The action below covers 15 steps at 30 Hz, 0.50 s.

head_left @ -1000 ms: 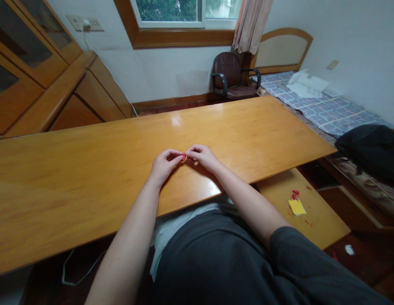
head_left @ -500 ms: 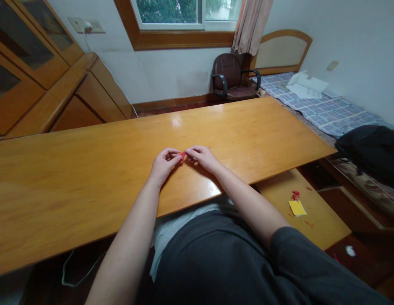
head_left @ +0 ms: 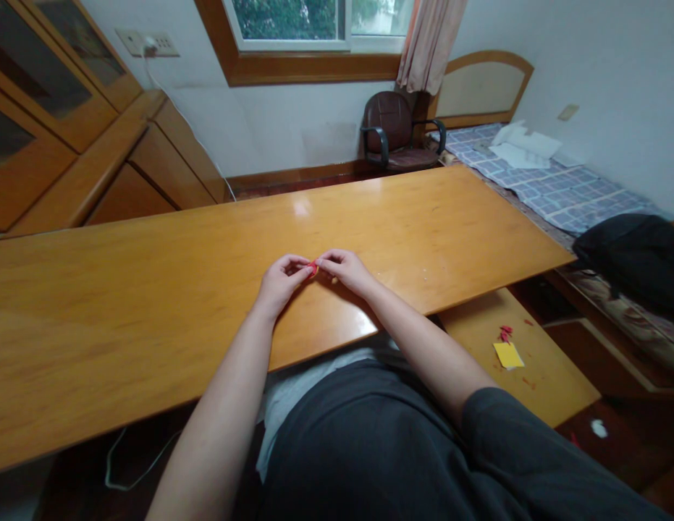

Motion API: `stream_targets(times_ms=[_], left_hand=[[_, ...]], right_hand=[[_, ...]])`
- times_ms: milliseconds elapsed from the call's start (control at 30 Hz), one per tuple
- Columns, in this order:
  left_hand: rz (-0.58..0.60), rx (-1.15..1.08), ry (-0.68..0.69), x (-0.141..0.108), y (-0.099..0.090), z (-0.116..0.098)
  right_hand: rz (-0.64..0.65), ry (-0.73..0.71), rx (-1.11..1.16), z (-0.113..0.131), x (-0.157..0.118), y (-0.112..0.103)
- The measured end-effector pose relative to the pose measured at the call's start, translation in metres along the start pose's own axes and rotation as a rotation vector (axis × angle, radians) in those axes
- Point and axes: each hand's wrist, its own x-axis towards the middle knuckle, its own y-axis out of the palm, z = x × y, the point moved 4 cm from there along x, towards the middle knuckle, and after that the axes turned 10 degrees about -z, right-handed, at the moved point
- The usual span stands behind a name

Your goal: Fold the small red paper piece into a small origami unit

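Between my hands, above the wooden table [head_left: 168, 289], is a small red piece of folded paper [head_left: 313, 268] with a bit of yellow or orange at its edge. My left hand [head_left: 282, 281] pinches it from the left with thumb and fingers. From the right, my right hand [head_left: 344, 269] has its thumb and forefinger closed on the paper's other edge. The fingertips cover much of the piece, so its exact shape is hidden.
On a lower wooden board [head_left: 559, 369] to the right lie a yellow square of paper [head_left: 509, 355] and several red scraps [head_left: 505, 333]. A black bag [head_left: 633, 253] rests on the bed [head_left: 565, 192]. A brown armchair [head_left: 391, 126] stands beyond the table.
My right fingertips have come in a little to the left and now meet the red paper. Less of its flat face shows, and it looks more curled. My left hand has barely shifted.
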Motion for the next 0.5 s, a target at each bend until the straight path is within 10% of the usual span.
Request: stream_targets(times_ms=[500], left_hand=[[0.068, 0.009, -0.020, 0.0008, 0.0013, 0.0033]], right_hand=[[-0.024, -0.031, -0.017, -0.0026, 0.0020, 0.0016]])
